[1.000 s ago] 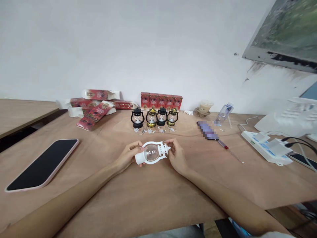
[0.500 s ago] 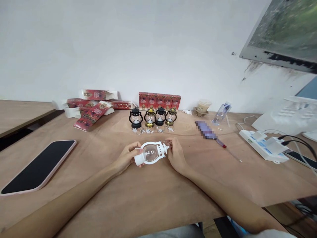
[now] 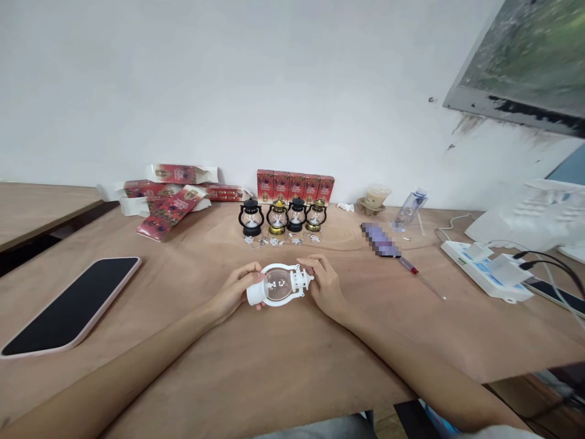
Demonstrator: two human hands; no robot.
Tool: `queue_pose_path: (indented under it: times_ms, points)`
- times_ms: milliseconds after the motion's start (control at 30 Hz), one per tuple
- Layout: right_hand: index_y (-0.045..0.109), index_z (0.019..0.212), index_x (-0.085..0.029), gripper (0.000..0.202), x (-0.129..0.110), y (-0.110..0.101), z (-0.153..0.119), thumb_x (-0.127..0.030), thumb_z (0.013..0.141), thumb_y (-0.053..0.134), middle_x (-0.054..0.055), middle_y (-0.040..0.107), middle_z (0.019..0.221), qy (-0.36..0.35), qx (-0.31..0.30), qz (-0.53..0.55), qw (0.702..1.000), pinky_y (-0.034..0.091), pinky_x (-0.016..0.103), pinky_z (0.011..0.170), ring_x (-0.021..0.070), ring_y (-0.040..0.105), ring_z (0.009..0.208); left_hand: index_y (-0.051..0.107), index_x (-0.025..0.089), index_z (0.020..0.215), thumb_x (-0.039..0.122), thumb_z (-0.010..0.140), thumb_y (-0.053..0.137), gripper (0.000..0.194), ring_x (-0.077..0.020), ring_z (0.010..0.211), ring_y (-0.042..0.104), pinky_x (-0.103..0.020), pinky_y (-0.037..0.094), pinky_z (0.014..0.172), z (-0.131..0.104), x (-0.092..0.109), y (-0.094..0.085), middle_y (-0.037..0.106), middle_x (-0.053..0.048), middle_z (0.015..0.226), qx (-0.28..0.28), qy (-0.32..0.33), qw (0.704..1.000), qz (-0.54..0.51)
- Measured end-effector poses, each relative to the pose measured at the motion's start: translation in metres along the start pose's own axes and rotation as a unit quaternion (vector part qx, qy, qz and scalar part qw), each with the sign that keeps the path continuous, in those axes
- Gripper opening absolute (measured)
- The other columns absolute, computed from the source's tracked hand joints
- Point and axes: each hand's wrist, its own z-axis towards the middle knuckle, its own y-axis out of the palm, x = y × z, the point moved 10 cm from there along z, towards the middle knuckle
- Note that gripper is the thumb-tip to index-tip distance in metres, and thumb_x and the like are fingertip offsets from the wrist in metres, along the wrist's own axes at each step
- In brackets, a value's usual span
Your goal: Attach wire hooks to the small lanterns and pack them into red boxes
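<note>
A small white lantern [image 3: 278,285] with a clear globe lies tilted on its side just above the table, its base to the left. My left hand [image 3: 240,285] is closed round the base. At the lantern's pointed cap, my right hand [image 3: 325,285] has its fingers curled and its fingertips at the side loop of the frame. Whatever small thing those fingertips may pinch is too small to make out. Behind stand a black lantern [image 3: 251,227], a gold lantern [image 3: 276,228] and two more like them, with small white tags and metal rings [image 3: 276,241] in front.
Upright red boxes [image 3: 289,186] stand against the wall, and opened red boxes [image 3: 169,213] are piled left. A phone [image 3: 73,308] lies at left. To the right are a screwdriver [image 3: 414,268], a purple pixelated item [image 3: 380,239], a cup [image 3: 377,195], a bottle [image 3: 410,208] and a power strip [image 3: 484,271].
My right fingers have shifted left over the lantern's cap end, up to the frame's loop. The lantern has turned slightly in my left hand, which keeps its hold.
</note>
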Motion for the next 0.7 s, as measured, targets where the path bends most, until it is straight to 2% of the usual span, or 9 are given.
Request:
queue_pose_path:
  times_ms: [300, 433, 700]
  points:
    - [0.053, 0.116, -0.022, 0.068, -0.0019, -0.0019, 0.0019, 0.009, 0.059, 0.031, 0.005, 0.049, 0.096, -0.004, 0.007, 0.002, 1.000, 0.048, 0.028, 0.075, 0.0151, 0.052, 0.082, 0.044, 0.017, 0.071, 0.042, 0.065, 0.069, 0.036, -0.0140, 0.044, 0.060, -0.020, 0.047, 0.037, -0.0016, 0.0013, -0.0011, 0.063, 0.001, 0.054, 0.004, 0.004, 1.000, 0.001]
    - [0.052, 0.117, -0.020, 0.066, -0.0018, -0.0036, 0.0023, 0.009, 0.061, 0.032, 0.006, 0.049, 0.095, 0.003, 0.011, -0.008, 1.000, 0.048, 0.029, 0.077, 0.0164, 0.053, 0.086, 0.045, 0.017, 0.071, 0.043, 0.065, 0.070, 0.037, -0.0138, 0.044, 0.061, -0.021, 0.048, 0.039, -0.0019, 0.0014, -0.0018, 0.064, 0.001, 0.055, 0.006, 0.010, 1.000, -0.004]
    - [0.054, 0.118, -0.019, 0.064, 0.0011, -0.0039, 0.0030, 0.008, 0.064, 0.033, 0.008, 0.050, 0.096, 0.023, 0.012, -0.084, 0.996, 0.049, 0.029, 0.072, 0.0164, 0.054, 0.080, 0.047, 0.016, 0.070, 0.045, 0.059, 0.076, 0.042, -0.0133, 0.045, 0.060, -0.023, 0.051, 0.041, -0.0035, 0.0052, -0.0031, 0.062, 0.002, 0.055, 0.025, 0.022, 0.999, -0.005]
